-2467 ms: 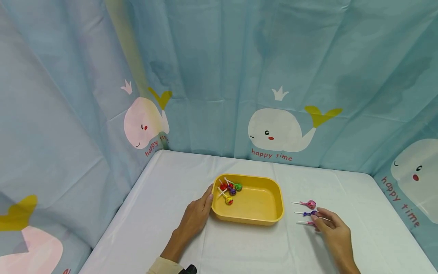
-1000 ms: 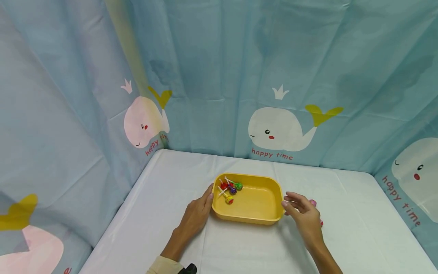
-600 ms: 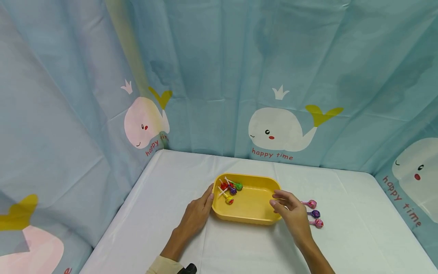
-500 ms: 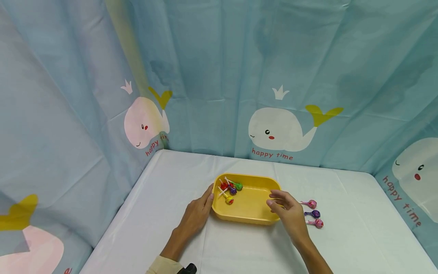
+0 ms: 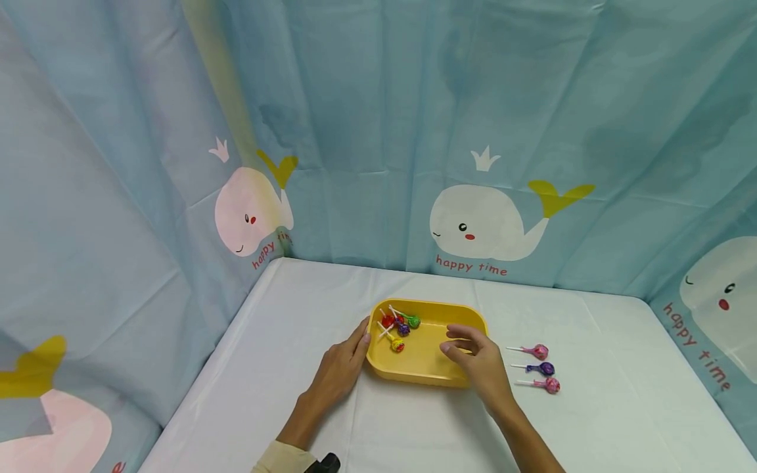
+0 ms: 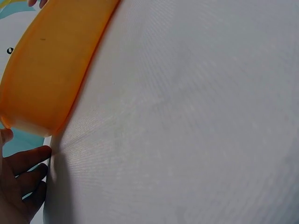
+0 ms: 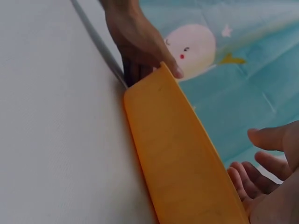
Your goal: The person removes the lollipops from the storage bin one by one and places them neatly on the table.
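Observation:
A yellow tray [image 5: 428, 379] sits on the white table with several wrapped lollipops in its left end, among them a green lollipop [image 5: 414, 322] and a yellow lollipop [image 5: 397, 344]. My left hand [image 5: 340, 369] rests against the tray's left end, its thumb at the rim and its fingers outside. Over the right part of the tray hovers my right hand [image 5: 480, 361], fingers loosely bent, thumb apart from them. The right wrist view shows nothing between them. Right of the tray lie a pink lollipop [image 5: 537, 352], a purple lollipop [image 5: 544, 369] and a pink-red lollipop [image 5: 551, 385], side by side.
A white cloth [image 5: 248, 387] covers the table. Blue curtains [image 5: 367, 131] printed with whales hang at the back and sides, close to the table's edges. A dark object [image 5: 325, 463] sits by the left sleeve.
From beside the lollipops on the right, my right hand has moved left to above the tray, uncovering all three of them. The left hand, the tray and its lollipops have stayed put.

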Motion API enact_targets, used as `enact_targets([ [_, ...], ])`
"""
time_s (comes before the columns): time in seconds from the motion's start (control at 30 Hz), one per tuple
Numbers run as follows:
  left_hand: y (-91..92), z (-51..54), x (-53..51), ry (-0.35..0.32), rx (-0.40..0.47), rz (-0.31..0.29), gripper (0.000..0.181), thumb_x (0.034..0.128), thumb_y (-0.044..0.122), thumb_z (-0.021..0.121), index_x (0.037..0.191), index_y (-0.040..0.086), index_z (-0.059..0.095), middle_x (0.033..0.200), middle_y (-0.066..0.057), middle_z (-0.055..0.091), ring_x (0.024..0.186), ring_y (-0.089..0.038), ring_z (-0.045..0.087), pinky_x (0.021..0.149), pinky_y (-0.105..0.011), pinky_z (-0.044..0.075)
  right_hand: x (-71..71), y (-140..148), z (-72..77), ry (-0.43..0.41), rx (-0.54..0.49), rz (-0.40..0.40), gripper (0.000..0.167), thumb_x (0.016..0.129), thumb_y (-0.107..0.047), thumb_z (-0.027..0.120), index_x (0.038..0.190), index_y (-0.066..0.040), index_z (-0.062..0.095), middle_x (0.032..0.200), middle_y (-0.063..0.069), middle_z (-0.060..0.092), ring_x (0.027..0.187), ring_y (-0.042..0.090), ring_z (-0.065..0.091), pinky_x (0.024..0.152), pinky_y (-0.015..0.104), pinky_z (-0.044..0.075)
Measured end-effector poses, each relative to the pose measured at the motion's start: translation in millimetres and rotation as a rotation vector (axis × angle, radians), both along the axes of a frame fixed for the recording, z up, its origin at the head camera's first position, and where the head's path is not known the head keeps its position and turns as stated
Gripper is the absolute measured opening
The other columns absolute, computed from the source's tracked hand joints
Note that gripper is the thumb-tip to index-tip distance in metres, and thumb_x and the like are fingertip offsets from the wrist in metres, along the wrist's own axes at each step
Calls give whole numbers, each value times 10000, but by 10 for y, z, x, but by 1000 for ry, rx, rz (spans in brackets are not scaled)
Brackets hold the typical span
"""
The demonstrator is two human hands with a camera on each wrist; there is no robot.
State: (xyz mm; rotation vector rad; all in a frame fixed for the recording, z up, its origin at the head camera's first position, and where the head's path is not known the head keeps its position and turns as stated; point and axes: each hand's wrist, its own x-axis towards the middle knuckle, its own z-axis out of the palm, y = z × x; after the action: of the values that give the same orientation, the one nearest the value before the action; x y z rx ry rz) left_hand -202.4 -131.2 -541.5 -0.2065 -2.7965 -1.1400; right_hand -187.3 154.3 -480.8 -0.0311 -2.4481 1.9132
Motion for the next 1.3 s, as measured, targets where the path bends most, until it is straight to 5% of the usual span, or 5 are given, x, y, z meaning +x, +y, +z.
enact_targets([
  [0.23, -1, 5, -2, -12, -1, 2, 610, 1136, 576, 317, 1654, 267, 407, 1533, -73, 601, 1325, -339, 646, 1110, -554, 508, -77, -146, 2, -27, 39, 0, 400, 937, -224, 837, 1303, -104, 727, 1331, 88, 700, 1128, 250, 700, 875, 162, 576],
  [0.83, -23, -16, 11, 10, 8, -4, 584, 1137, 567, 332, 1651, 301, 410, 1527, -50, 606, 1326, -330, 645, 1108, -545, 511, -283, -428, -55, -50, 161, 75, 365, 930, -165, 834, 1272, -74, 747, 1249, 131, 730, 1102, 266, 698, 920, 382, 625],
  [1.3, -16, -16, 3, 23, 1, -7, 586, 1135, 570, 339, 1648, 297, 416, 1514, -63, 618, 1318, -329, 652, 1093, -549, 521, -418, -566, -114, -3, 230, 143, 318, 907, -124, 851, 1198, -34, 760, 1160, 123, 757, 977, 252, 719, 785, 316, 619],
])
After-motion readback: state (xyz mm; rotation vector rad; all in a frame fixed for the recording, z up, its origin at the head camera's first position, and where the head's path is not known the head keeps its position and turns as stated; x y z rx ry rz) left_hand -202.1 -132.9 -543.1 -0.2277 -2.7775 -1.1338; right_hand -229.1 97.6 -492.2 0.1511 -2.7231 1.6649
